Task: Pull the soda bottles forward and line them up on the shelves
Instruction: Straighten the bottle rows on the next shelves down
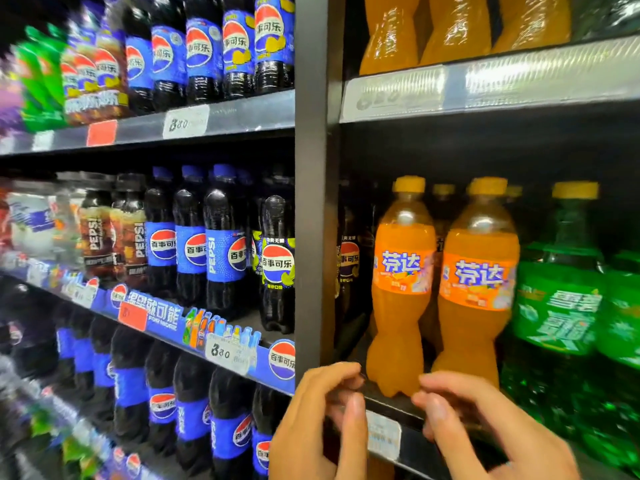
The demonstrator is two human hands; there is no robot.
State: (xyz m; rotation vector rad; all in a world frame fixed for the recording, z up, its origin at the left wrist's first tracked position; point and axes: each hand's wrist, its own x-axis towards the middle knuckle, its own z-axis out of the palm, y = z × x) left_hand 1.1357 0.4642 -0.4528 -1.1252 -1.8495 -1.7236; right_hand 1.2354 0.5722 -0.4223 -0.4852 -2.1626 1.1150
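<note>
Orange bottles (403,271) stood forward at the shelf lip (391,403), so we held our left hand (311,424) and right hand (485,431) below, loosely curled, empty.

Two orange soda bottles (401,282) (476,282) upright, side by side at shelf (415,410) front edge; green bottle (557,289) just beside.

1. White price tag (186,121) up top left, just right of a plain red tag (101,133).
2. Blue Pepsi promo strip (152,311) slanting along the middle left, red sticker (132,316) and second price tag (221,353) clipped over it.
3. Dark upright post (317,188) splitting left bay from right.
4. Clear label rail (519,77) top right, all glare.
5. Small white label (383,434) low centre, too blurry to read.
</note>
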